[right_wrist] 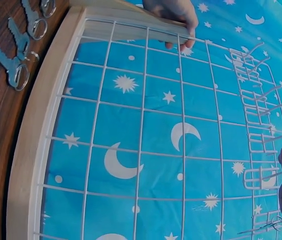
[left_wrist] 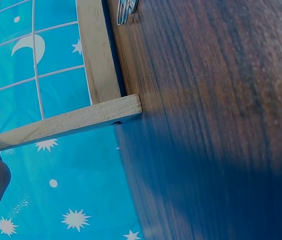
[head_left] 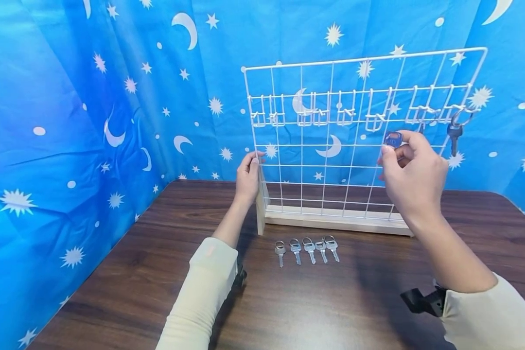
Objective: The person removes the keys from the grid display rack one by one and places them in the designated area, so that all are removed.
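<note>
A white wire grid rack (head_left: 323,166) with a wooden base (head_left: 332,219) stands upright on the table, a row of wire hooks (head_left: 376,121) across its upper part. My left hand (head_left: 248,179) grips the rack's left side edge. In front of the hooks, right of the middle, my right hand (head_left: 415,170) pinches a key by its bluish head (head_left: 393,139); the rest of that key is hidden. One dark-looking key (head_left: 454,132) hangs by its ring at the far right hook. Another hanging key (head_left: 421,126) is partly covered by my right hand.
Several silver keys (head_left: 308,249) with rings lie in a row on the brown wooden table (head_left: 306,301), before the base. A blue cloth (head_left: 201,97) with moons and stars hangs behind and at the left. A black wrist mount (head_left: 424,301) sits on the right forearm.
</note>
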The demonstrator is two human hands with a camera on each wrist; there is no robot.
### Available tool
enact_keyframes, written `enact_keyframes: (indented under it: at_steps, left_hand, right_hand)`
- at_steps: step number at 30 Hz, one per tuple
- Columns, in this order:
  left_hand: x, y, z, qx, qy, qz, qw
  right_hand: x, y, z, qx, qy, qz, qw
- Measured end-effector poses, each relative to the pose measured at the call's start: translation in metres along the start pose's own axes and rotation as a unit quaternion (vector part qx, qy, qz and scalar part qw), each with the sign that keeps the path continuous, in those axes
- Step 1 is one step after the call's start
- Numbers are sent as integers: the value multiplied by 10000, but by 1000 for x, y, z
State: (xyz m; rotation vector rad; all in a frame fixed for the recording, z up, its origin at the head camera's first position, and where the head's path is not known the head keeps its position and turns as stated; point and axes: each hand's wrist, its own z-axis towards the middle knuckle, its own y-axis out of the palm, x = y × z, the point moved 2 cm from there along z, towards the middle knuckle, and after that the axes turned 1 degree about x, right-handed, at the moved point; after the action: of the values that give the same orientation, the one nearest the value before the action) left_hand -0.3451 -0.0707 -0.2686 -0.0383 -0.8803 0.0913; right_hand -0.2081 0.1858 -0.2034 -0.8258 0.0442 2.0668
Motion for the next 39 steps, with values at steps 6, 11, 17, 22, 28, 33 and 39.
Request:
enact_keyframes:
  at_steps: [6, 11, 17, 22, 28, 33, 39]
  left_hand:
    - [0, -1, 0, 1, -9, 29, 10000]
    - [1, -1, -1, -5, -13, 73, 10000]
    - [2, -1, -1, -25, -7, 96, 10000]
    - [3, -2, -1, -39, -53, 142, 9999]
    - [4, -2, -1, -47, -72, 108, 9999]
    - [3, -2, -1, -39, -38, 112, 9999]
    - [1, -1, 0, -16, -39, 142, 9999]
  right_hand:
    - [5, -2, -5, -156, -138, -7, 9998]
    - [16, 0, -11, -506, -96, -85, 9986]
    - [30, 4, -19, -914, -171, -19, 9957]
    - [37, 8, -28, -1139, -326, -77, 9929]
    - [45, 15, -37, -1492, -230, -107, 9885]
    - [51, 20, -45, -1941, 10, -134, 9809]
    - [58, 27, -52, -2507, 275, -110, 9676]
